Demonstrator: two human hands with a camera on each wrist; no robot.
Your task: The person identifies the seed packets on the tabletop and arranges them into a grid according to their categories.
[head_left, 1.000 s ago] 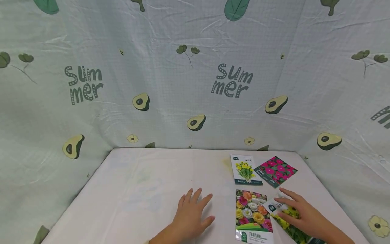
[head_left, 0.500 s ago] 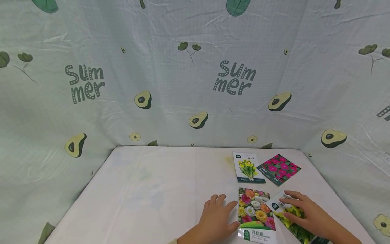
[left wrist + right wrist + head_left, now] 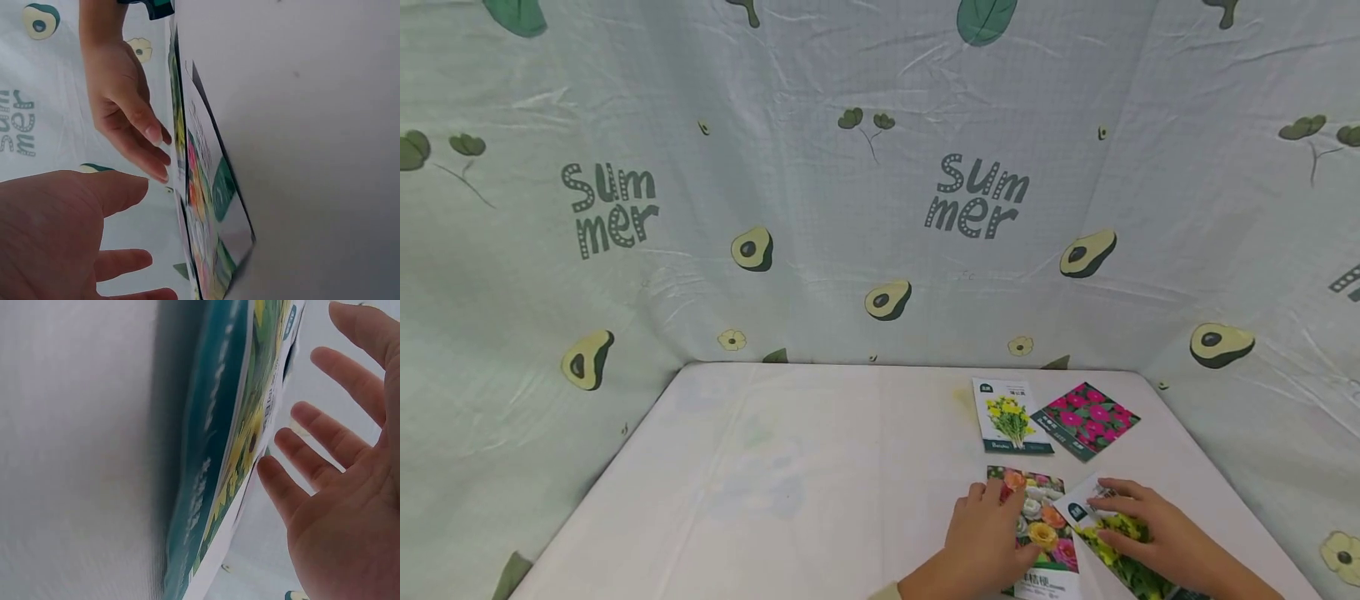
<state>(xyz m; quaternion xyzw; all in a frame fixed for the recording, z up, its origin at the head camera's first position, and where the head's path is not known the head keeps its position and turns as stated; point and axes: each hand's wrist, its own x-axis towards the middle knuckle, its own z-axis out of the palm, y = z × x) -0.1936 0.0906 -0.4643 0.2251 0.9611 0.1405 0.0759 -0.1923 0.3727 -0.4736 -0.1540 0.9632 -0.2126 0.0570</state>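
Observation:
My left hand (image 3: 983, 537) lies over the left part of a seed packet (image 3: 1051, 550) printed with multicoloured blooms, its thumb and fingers spread. In the left wrist view the same hand (image 3: 56, 231) has loosely extended fingers beside this packet (image 3: 201, 187). My right hand (image 3: 1165, 537) hovers low over a seed packet with yellow flowers (image 3: 1127, 568), which lies slanted with a corner over the multicoloured one. From the right wrist, that hand's fingers (image 3: 334, 434) appear straight and spread above the yellow-flower packet (image 3: 247, 434). Its lower part is hidden by the hand in the head view.
Farther back on the white table (image 3: 760, 483) lie a white seed packet with a yellow bouquet (image 3: 1009, 417) and a packet with bright pink flowers (image 3: 1090, 419), their edges meeting. A pale curtain (image 3: 820, 200) with avocado prints hangs behind.
My left hand has moved right from the bare tabletop onto the multicoloured flower packet. The right hand has stayed over the yellow-flower packet, and the packets lie as before.

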